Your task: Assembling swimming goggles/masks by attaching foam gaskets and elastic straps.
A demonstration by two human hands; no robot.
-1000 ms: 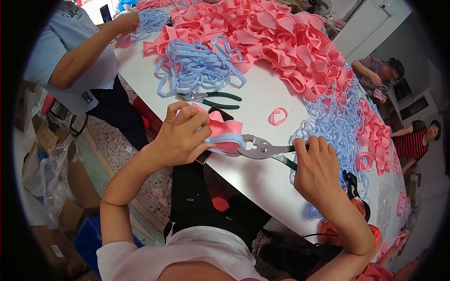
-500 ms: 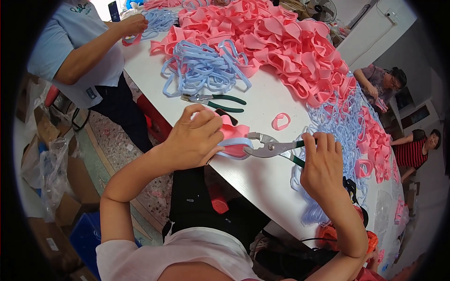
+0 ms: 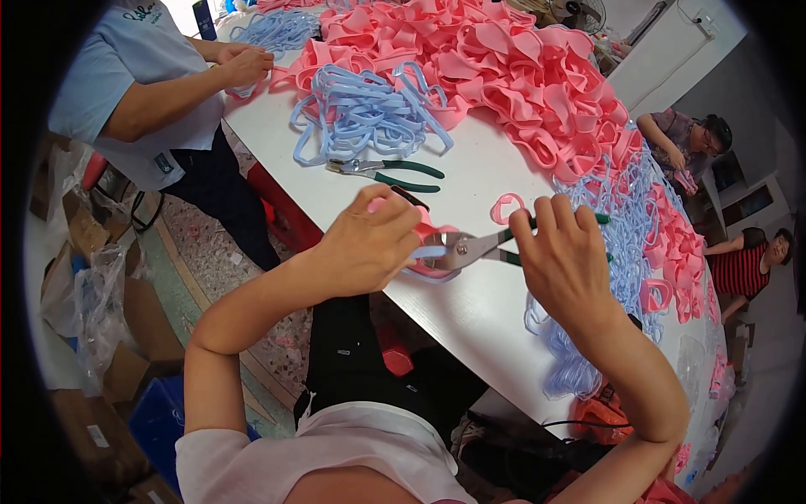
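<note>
My left hand point(image 3: 369, 245) grips a folded pink band point(image 3: 430, 235) with a pale blue strip against it, at the near edge of the white table point(image 3: 470, 311). My right hand point(image 3: 564, 262) is closed around the green handles of metal pliers point(image 3: 470, 247), whose jaws clamp on the pink and blue piece right beside my left fingers. A single small pink loop point(image 3: 506, 205) lies on the table just beyond the pliers.
Spare green-handled pliers point(image 3: 388, 172) lie further up the table. Heaps of pink bands point(image 3: 504, 76) and blue strips point(image 3: 369, 113) cover the far side. A person in a light blue shirt point(image 3: 134, 92) works at the left; two more people sit at the far right.
The pliers' handles have swung upward and my right hand has risen with them. My left hand has kept holding the pink and blue piece at the jaws.
</note>
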